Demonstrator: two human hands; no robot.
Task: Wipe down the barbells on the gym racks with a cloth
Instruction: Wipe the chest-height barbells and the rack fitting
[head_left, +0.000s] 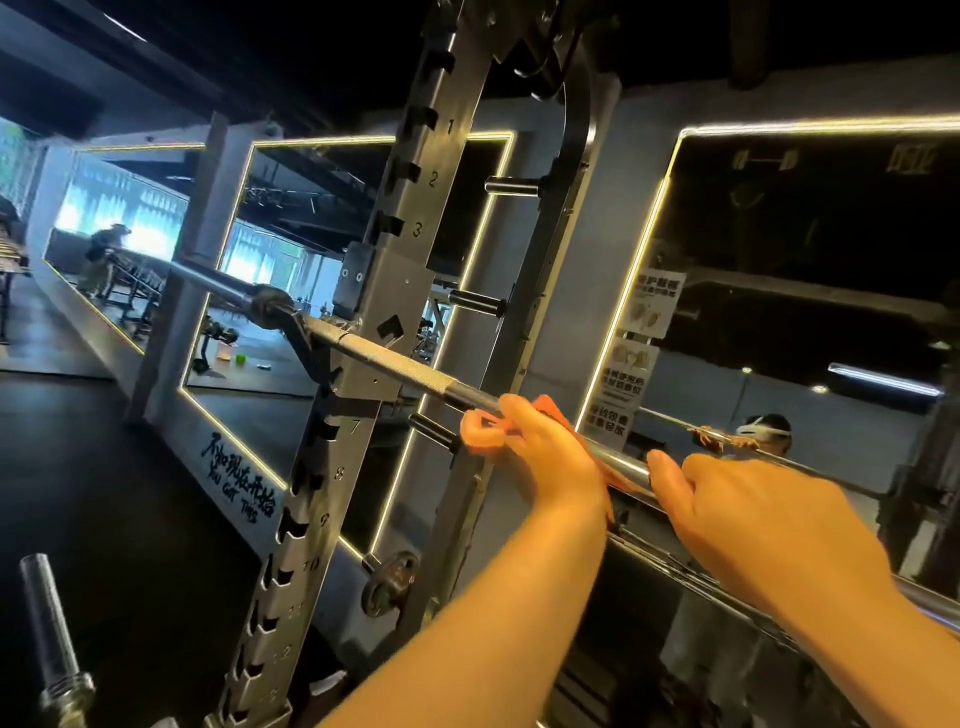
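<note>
The barbell lay across a hook on the rack and ran down to the right, where the frame edge cut it off. The left hand clutched an orange cloth around the bar, with much of the cloth hidden under the palm. The right hand curled over the bare bar just beside it, its fingertips hidden behind the steel.

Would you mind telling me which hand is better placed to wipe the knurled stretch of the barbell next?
Left. The left hand holds the orange cloth on the barbell beside the knurling; the right hand grips bare bar farther away.
</note>
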